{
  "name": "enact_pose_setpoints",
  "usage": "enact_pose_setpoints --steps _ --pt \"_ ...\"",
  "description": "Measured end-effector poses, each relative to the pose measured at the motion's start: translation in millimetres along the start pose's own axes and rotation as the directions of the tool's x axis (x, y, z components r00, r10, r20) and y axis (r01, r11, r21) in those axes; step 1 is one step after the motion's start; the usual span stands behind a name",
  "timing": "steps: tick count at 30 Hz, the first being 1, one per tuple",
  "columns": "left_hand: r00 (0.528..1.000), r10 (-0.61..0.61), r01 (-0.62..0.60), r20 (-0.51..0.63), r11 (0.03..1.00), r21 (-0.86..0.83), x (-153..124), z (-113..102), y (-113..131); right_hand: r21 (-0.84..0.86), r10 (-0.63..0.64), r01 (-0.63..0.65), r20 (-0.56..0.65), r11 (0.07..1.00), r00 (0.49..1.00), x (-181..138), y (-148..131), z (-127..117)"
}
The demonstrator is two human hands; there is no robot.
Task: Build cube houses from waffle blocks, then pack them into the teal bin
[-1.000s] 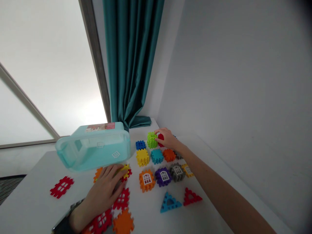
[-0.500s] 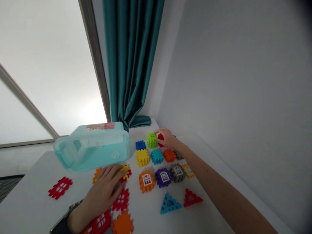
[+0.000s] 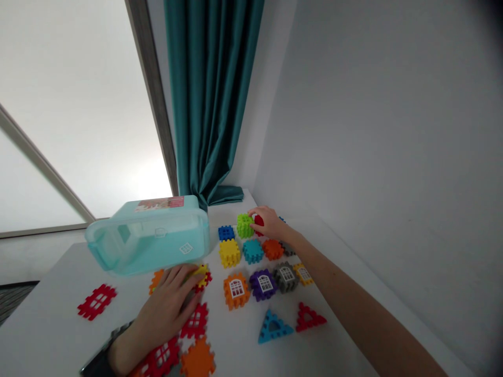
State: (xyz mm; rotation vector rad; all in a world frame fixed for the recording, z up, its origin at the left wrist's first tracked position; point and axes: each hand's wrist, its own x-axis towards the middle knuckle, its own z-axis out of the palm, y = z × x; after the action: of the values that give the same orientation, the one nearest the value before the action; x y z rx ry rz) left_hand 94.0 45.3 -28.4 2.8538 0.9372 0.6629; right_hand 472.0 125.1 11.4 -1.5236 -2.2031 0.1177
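While your right hand (image 3: 270, 223) is pinching the red piece (image 3: 258, 220), left hand (image 3: 168, 306) flat,
you're risking shoving the green cube (image 3: 244, 225) at your fingertips.

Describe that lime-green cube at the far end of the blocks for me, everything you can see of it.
The lime-green cube looks like shiny plastic, built from square waffle-grid tiles whose toothed edges interlock. It stands upright on the white table, in the farthest row of blocks. A blue block sits beside it on the side away from the hand, and a teal block sits just in front. A red piece is against its other side, gripped by the right hand. Its far faces are hidden.
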Motion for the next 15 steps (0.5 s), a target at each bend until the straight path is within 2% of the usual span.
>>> enact_pose_setpoints --steps 9,15 --pt "1.0 0.0 0.0 -0.011 1.0 0.002 0.8 0.2 0.6 -0.004 -0.013 0.013 -0.013 1.0 1.0 -1.8 -1.4 -2.4" --pt "1.0 0.002 -0.002 -0.005 1.0 0.0 3.5 -6.2 4.7 0.005 -0.031 0.031 -0.027 1.0 0.999 -9.0 -15.0 -10.8"
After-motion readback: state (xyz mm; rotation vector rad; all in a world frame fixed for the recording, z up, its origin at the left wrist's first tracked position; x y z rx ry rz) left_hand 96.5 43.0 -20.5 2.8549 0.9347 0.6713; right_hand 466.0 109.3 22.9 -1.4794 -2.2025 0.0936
